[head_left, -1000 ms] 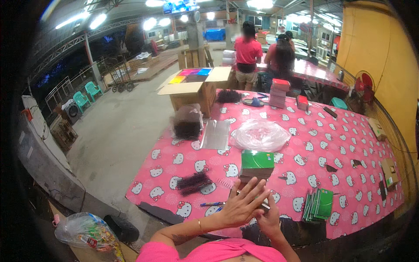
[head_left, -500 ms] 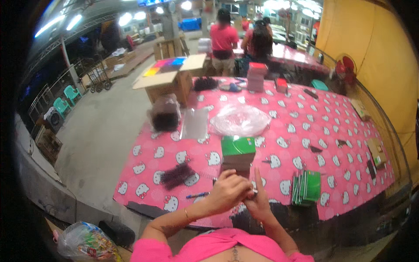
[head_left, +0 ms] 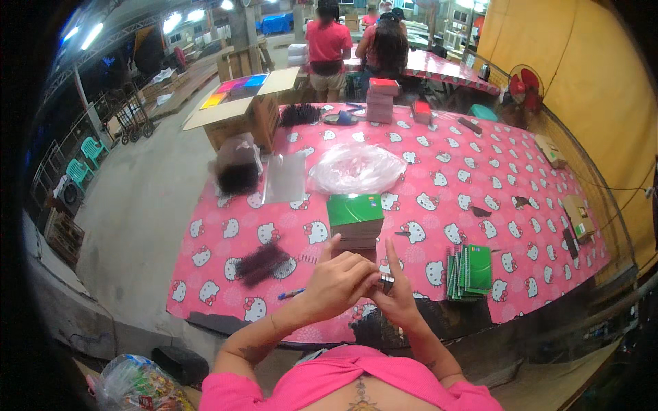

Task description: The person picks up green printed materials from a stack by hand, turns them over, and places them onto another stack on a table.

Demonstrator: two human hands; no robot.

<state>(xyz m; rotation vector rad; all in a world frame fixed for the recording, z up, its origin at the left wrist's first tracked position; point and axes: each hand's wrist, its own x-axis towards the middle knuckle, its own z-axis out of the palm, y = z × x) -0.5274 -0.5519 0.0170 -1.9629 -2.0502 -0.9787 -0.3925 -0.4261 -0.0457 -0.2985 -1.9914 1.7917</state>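
Observation:
My left hand [head_left: 339, 284] and my right hand [head_left: 399, 301] meet in front of my chest at the table's near edge. The fingers of my left hand are curled against my right palm, and what they pinch is hidden. A small silver-and-dark thing [head_left: 387, 279] shows in my right hand, whose index finger points up; its kind is unclear. Just beyond my hands stands a stack of green-covered notebooks [head_left: 355, 209]. Black spiral binding coils [head_left: 262, 264] lie to the left, near a blue pen [head_left: 291, 293]. Green spiral-bound notebooks [head_left: 473, 272] are piled at the right.
The pink patterned table cover [head_left: 452, 185] holds a clear plastic bag [head_left: 356, 168], plastic sheets [head_left: 285, 178] and a red-topped stack [head_left: 381, 101]. An open cardboard box [head_left: 240, 123] stands at the far left. Two people [head_left: 327, 48] in the background face away. A red fan [head_left: 526, 85] is far right.
The whole view has shifted, so the table's things sit a little further left and higher. My hands remain together, with the small silver-and-dark thing still in the right.

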